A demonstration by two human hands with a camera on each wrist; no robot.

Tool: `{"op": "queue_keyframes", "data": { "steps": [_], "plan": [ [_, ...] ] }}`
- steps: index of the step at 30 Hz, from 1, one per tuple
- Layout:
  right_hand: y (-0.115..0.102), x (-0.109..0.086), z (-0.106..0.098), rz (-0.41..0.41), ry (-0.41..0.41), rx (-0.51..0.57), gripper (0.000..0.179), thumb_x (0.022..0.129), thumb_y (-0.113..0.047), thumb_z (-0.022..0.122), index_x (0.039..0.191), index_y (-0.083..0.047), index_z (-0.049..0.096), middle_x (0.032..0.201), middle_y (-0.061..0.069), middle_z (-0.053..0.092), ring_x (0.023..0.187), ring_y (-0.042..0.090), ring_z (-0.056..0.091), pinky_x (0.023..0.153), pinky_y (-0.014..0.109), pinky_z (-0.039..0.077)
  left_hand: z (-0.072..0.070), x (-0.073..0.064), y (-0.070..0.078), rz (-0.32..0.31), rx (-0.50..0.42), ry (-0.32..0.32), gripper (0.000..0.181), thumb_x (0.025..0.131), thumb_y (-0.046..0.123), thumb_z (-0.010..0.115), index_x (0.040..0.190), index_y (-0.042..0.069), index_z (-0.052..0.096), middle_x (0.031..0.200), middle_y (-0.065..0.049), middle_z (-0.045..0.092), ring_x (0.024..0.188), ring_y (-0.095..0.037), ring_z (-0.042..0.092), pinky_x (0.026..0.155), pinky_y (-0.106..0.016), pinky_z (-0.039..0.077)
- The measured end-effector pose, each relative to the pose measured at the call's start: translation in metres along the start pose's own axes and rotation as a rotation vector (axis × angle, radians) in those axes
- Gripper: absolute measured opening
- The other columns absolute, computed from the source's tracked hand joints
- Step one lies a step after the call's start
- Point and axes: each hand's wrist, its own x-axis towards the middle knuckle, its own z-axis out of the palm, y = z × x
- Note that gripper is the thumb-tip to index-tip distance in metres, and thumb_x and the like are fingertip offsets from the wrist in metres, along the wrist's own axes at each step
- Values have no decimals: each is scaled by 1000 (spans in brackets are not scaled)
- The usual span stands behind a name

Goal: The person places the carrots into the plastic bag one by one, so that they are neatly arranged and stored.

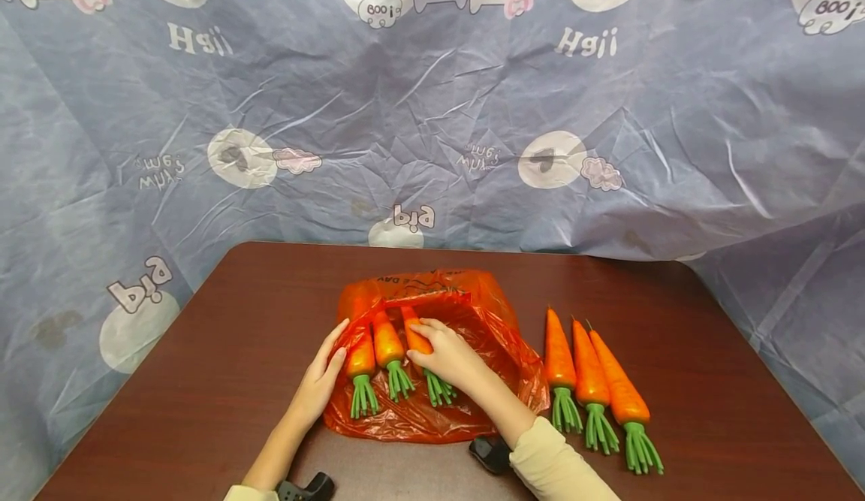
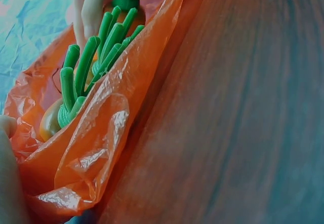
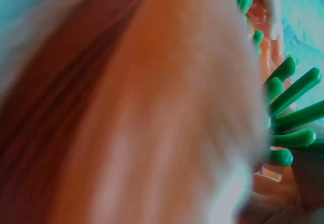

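A red plastic bag (image 1: pixel 439 427) lies on the table with its mouth toward me. Inside it are three carrots with green stalks: a left carrot (image 1: pixel 361 358), a middle carrot (image 1: pixel 388 339) and a right carrot (image 1: pixel 417 342). My right hand (image 1: pixel 449 354) grips the right carrot from above, thumb and fingers on either side of its body. At the bag's left rim, my left hand (image 1: pixel 323 377) holds the plastic beside the left carrot. Green stalks (image 2: pixel 76 82) poke out past the bag's rim in the left wrist view. Blurred red plastic hides much of the right wrist view.
Three more carrots (image 1: pixel 592 369) lie side by side on the brown table (image 1: pixel 709 381), right of the bag. A blue patterned cloth (image 1: pixel 432 110) hangs behind the table. Black devices (image 1: pixel 490 454) sit at both wrists.
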Motion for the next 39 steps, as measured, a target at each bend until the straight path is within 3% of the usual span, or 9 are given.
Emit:
{"op": "queue_keyframes", "data": {
  "steps": [8, 20, 29, 35, 39],
  "plan": [
    [-2, 14, 12, 70, 0, 47, 53, 86, -36, 59, 132, -11, 49, 136, 20, 42, 121, 39, 44, 96, 53, 38, 2, -1, -2, 16, 16, -1, 44, 99, 24, 37, 142, 26, 29, 147, -3, 31, 133, -22, 28, 106, -52, 23],
    [-4, 8, 17, 28, -52, 112, 53, 92, -33, 50, 139, -12, 38, 145, 21, 29, 130, 38, 33, 102, 54, 32, 0, -1, -1, 12, 10, 4, 44, 98, 25, 38, 141, 28, 30, 146, -4, 32, 131, -28, 30, 105, -53, 26],
    [-10, -6, 4, 4, -9, 61, 49, 92, -35, 50, 137, -16, 42, 147, 9, 30, 132, 33, 33, 102, 54, 32, 0, -2, -2, 14, 18, 8, 45, 98, 24, 38, 142, 27, 29, 147, -5, 31, 132, -27, 29, 106, -53, 25],
    [-14, -21, -10, -12, 41, 50, 47, 91, -32, 51, 135, -18, 44, 146, 6, 33, 132, 35, 32, 105, 56, 25, 0, -2, 0, 13, 7, 5, 45, 98, 24, 39, 141, 28, 29, 146, -4, 31, 131, -28, 30, 106, -52, 26],
    [-14, -32, -19, -36, 81, 32, 47, 90, -31, 53, 135, -18, 45, 145, 5, 36, 132, 30, 33, 109, 52, 21, 0, -2, 0, 8, -2, 0, 45, 98, 25, 38, 142, 26, 29, 146, -3, 32, 130, -27, 32, 105, -51, 27]
  ]
}}
